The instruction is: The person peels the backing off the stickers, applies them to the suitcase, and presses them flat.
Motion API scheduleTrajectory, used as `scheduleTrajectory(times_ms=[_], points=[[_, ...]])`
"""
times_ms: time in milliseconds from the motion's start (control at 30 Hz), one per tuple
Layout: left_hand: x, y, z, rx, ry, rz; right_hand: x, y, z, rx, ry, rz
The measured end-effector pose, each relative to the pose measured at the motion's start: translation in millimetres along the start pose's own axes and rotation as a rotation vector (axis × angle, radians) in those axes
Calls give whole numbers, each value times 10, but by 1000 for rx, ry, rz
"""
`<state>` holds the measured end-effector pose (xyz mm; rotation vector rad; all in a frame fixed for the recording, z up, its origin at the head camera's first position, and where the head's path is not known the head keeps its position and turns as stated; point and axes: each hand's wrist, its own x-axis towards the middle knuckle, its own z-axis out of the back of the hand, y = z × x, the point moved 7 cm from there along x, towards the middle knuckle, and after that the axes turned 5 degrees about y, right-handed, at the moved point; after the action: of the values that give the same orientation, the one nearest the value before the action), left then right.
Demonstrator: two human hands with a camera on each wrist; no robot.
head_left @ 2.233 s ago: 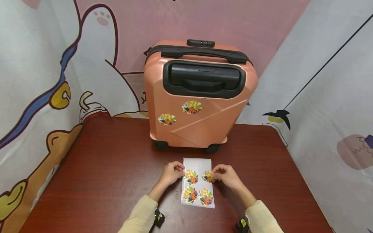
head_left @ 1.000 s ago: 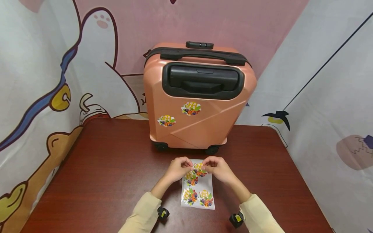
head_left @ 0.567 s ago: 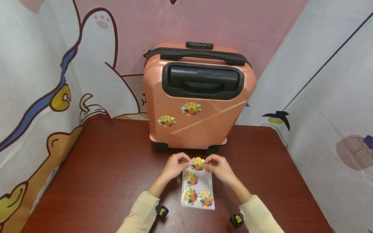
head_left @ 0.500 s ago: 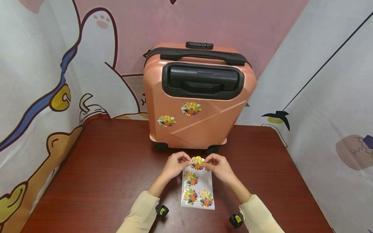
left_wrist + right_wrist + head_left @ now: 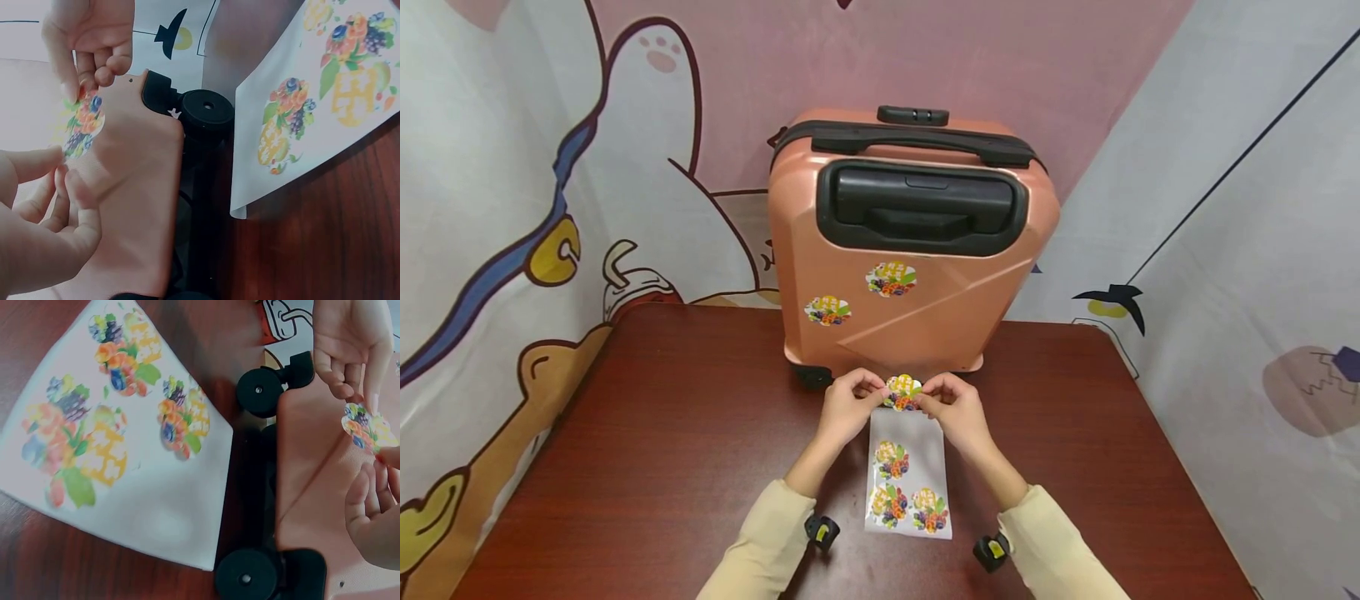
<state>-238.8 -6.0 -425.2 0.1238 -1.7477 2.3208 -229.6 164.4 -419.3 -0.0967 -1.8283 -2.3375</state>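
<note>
Between both hands is a round fruit sticker (image 5: 903, 392), held up in front of the lower edge of a salmon-pink suitcase (image 5: 955, 317). My left hand (image 5: 847, 408) pinches its left edge with thumb and fingers, and my right hand (image 5: 957, 410) pinches the right edge. In the left wrist view the sticker (image 5: 84, 125) spans the gap between the two sets of fingertips. Below the hands, a white sticker sheet (image 5: 917, 462) lies on the table with three fruit stickers on it; its upper right part is bare. Two matching stickers (image 5: 891, 279) are on the suitcase front.
The suitcase stands upright on black wheels (image 5: 812, 377) at the back of a dark red-brown table (image 5: 685, 467). Its recessed black handle (image 5: 925, 208) faces forward. Cartoon-printed fabric (image 5: 647, 167) hangs behind and at both sides.
The right hand has brought the sticker off the sheet's upper right, and the left hand has taken its other edge. Both hands have since moved forward with it toward the suitcase.
</note>
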Motion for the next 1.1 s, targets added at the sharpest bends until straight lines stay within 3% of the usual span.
scheduleTrajectory(times_ms=[433, 667, 1100], points=[[94, -175, 156, -17, -232, -86, 165, 212, -140, -64, -194, 64], [112, -240, 221, 105, -363, -184, 232, 299, -210, -102, -279, 109], [124, -279, 267, 157, -480, -210, 268, 396, -245, -199, -414, 202]])
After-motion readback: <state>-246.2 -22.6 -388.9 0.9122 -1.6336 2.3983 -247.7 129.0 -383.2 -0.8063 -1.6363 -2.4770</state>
